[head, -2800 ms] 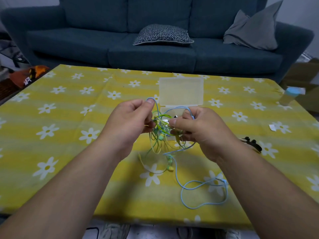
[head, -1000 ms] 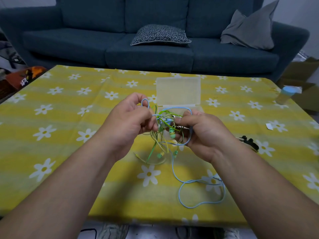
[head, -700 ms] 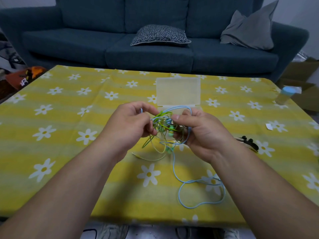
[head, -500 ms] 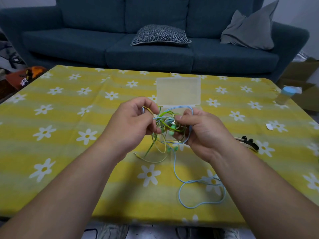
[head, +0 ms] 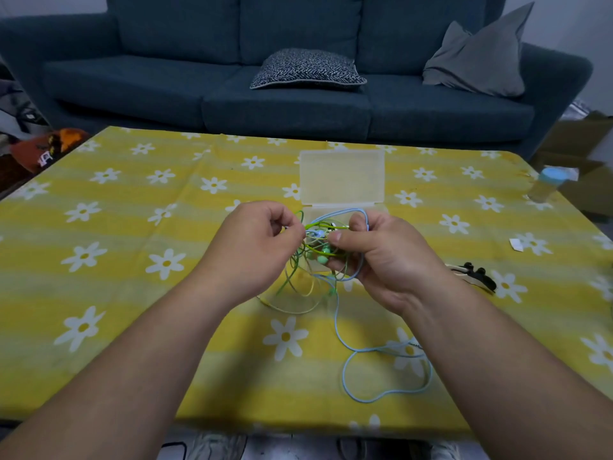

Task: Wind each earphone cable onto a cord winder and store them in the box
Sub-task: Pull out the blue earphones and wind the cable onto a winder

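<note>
1. The earphone cables point(head: 318, 249) are one knot of green, yellow and blue strands, held in the air between my two hands, just in front of the box point(head: 341, 180).
2. Change noted: about three seconds back my left hand was lifting a blue loop at the top of the knot. It now works a green cable point(head: 300, 220) at the knot's left edge. The knot looks as dense as before.
3. Judgement: separation has not advanced. No cable is free, so winding cannot begin.
4. The blue cable point(head: 386, 398) arcs over my right forefinger, runs through the knot and drops to a loose loop on the tablecloth point(head: 132, 260), where it lay before. A pale yellow tail trails onto the cloth below the knot. Small green earbuds show in the middle of the knot.
5. Left hand point(head: 262, 240): fingers curled, fingertips pinching the green strand.
6. Right hand point(head: 381, 254): thumb and curled fingers gripping the body of the knot.
7. The box is translucent, its lid stands open and upright, and its base is mostly hidden behind my hands; I cannot tell its contents.
8. A small black object point(head: 477, 277) lies near my right wrist; I cannot tell whether it is a cord winder.
</note>
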### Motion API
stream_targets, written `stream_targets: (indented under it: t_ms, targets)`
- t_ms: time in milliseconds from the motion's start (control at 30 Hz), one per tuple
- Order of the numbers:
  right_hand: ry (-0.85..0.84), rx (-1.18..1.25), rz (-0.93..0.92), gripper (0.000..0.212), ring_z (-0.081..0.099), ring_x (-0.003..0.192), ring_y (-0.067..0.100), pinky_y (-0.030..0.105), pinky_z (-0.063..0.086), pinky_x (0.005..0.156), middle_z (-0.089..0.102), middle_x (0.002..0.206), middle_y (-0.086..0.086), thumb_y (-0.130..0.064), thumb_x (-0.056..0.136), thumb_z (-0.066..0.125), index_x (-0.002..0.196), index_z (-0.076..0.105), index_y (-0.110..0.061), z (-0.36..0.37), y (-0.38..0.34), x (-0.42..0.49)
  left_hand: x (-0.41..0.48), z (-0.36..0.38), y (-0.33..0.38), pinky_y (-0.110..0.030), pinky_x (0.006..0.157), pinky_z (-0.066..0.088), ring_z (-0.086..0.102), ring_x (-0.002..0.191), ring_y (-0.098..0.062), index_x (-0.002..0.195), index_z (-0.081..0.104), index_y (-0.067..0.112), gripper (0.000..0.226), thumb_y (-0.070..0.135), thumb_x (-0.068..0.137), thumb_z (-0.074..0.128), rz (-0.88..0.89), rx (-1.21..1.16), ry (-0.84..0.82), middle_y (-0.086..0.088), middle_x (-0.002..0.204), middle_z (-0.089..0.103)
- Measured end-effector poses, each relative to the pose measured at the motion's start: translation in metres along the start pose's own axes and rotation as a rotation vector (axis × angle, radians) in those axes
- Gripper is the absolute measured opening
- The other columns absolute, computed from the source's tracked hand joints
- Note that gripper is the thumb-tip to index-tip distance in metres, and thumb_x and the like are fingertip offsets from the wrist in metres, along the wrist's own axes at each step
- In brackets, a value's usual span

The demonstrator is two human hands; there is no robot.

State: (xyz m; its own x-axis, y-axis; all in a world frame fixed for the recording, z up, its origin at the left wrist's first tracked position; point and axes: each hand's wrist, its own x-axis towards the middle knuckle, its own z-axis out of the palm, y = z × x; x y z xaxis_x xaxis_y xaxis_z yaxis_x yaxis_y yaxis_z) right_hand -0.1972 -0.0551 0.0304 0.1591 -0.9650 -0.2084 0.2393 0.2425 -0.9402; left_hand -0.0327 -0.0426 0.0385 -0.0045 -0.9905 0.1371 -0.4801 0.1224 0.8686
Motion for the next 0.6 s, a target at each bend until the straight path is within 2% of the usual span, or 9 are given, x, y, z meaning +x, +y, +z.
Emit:
stream_targets:
  t_ms: [33, 100, 200, 267, 333, 467, 533, 600]
  targets:
    - [0.004, 0.0, -0.009, 0.044, 0.066, 0.066, 0.024, 0.032, 0.052, 0.058, 0.061, 0.061, 0.004, 0.012, 0.085, 0.061, 0.063, 0.037, -0.017, -0.0001, 0.0001, 0.0004, 0.0, 0.0001, -0.0008, -0.033, 0.054, 0.04, 0.051, 0.06, -0.017, 0.074, 0.065, 0.013, 0.019, 0.014, 0.093, 0.061, 0.014, 0.004, -0.009, -0.015, 0.064, 0.062]
    - [0.01, 0.009, -0.01, 0.044, 0.065, 0.073, 0.029, 0.035, 0.053, 0.062, 0.059, 0.067, 0.008, 0.014, 0.084, 0.06, 0.063, 0.037, -0.017, -0.0001, -0.0006, 0.0004, -0.0006, 0.0008, -0.0004, -0.035, 0.062, 0.048, 0.056, 0.064, -0.015, 0.075, 0.064, 0.013, 0.02, 0.012, 0.095, 0.06, -0.005, -0.072, -0.019, -0.005, 0.065, 0.062]
    - [0.01, -0.011, 0.013, 0.044, 0.066, 0.066, 0.023, 0.03, 0.055, 0.056, 0.056, 0.072, 0.01, 0.014, 0.084, 0.059, 0.063, 0.037, -0.018, 0.0002, -0.0017, -0.0004, -0.0024, 0.0028, 0.0023, -0.03, 0.074, 0.05, 0.062, 0.074, -0.01, 0.075, 0.062, 0.016, 0.024, 0.009, 0.097, 0.056, -0.084, -0.254, -0.076, 0.001, 0.078, 0.065]
    - [0.006, -0.021, 0.027, 0.044, 0.064, 0.061, 0.02, 0.029, 0.056, 0.053, 0.055, 0.075, 0.012, 0.013, 0.084, 0.06, 0.064, 0.036, -0.018, 0.0002, -0.0014, -0.0009, -0.0031, 0.0036, 0.0033, -0.027, 0.074, 0.05, 0.064, 0.078, -0.011, 0.076, 0.06, 0.017, 0.025, 0.009, 0.098, 0.054, -0.135, -0.364, -0.112, 0.003, 0.081, 0.067]
    - [-0.002, -0.038, 0.035, 0.043, 0.061, 0.064, 0.023, 0.029, 0.055, 0.053, 0.054, 0.079, 0.013, 0.012, 0.084, 0.061, 0.065, 0.038, -0.019, -0.0006, -0.0001, -0.0006, -0.0029, 0.0032, 0.0037, -0.024, 0.071, 0.049, 0.064, 0.078, -0.012, 0.077, 0.06, 0.016, 0.025, 0.008, 0.099, 0.053, -0.164, -0.42, -0.143, 0.004, 0.08, 0.067]
    - [-0.029, -0.052, 0.047, 0.039, 0.058, 0.063, 0.024, 0.027, 0.051, 0.049, 0.059, 0.08, 0.012, 0.013, 0.084, 0.06, 0.067, 0.041, -0.017, -0.0025, 0.0001, -0.0017, -0.0026, 0.0028, 0.0028, -0.025, 0.068, 0.043, 0.058, 0.073, -0.011, 0.079, 0.06, 0.013, 0.023, 0.005, 0.098, 0.051, -0.15, -0.374, -0.187, 0.007, 0.075, 0.065]
    - [-0.028, -0.057, 0.043, 0.039, 0.061, 0.064, 0.023, 0.026, 0.05, 0.048, 0.062, 0.082, 0.01, 0.014, 0.083, 0.06, 0.068, 0.042, -0.017, -0.0041, -0.0002, -0.0022, -0.0024, 0.0022, 0.002, -0.026, 0.068, 0.041, 0.053, 0.072, -0.011, 0.077, 0.06, 0.015, 0.026, 0.002, 0.097, 0.051, -0.13, -0.327, -0.196, 0.011, 0.073, 0.065]
    - [-0.018, -0.076, 0.035, 0.039, 0.068, 0.074, 0.025, 0.027, 0.05, 0.053, 0.065, 0.083, 0.01, 0.013, 0.083, 0.061, 0.067, 0.042, -0.017, -0.0061, -0.0003, -0.0023, -0.0022, 0.002, 0.001, -0.023, 0.065, 0.04, 0.049, 0.07, -0.011, 0.074, 0.061, 0.017, 0.028, 0.002, 0.096, 0.052, -0.119, -0.274, -0.182, 0.014, 0.071, 0.064]
